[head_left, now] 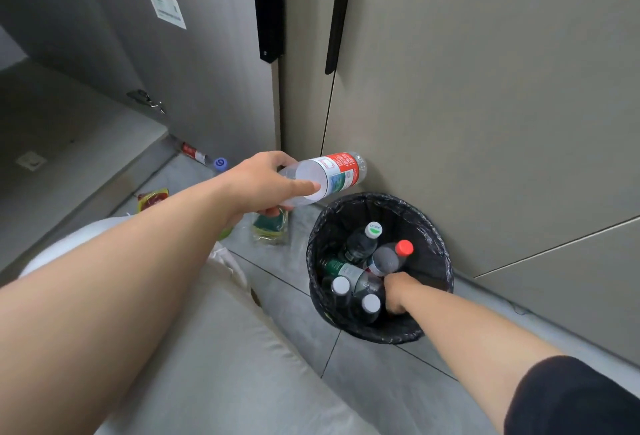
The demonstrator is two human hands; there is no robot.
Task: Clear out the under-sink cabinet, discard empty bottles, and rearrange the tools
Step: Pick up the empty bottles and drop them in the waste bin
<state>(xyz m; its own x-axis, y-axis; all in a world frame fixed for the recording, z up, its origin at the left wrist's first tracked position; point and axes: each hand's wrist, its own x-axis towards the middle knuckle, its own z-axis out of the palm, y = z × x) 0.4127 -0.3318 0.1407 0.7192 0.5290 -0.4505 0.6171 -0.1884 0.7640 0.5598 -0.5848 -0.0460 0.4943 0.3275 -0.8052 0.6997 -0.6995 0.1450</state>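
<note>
My left hand grips a clear plastic bottle with a red and white label by its base end, holding it sideways just above and left of the bin. The round bin with a black liner stands on the floor by the cabinet doors. Inside it lie several bottles, among them one with a red cap and one with a green and white cap. My right hand reaches down into the bin among the bottles. Its fingers are hidden, so whether it holds anything does not show.
An open cabinet door stands at the left. On the floor lie another red-labelled bottle, a blue cap, a red and yellow packet and a green and yellow sponge pack. My light trouser leg fills the lower middle.
</note>
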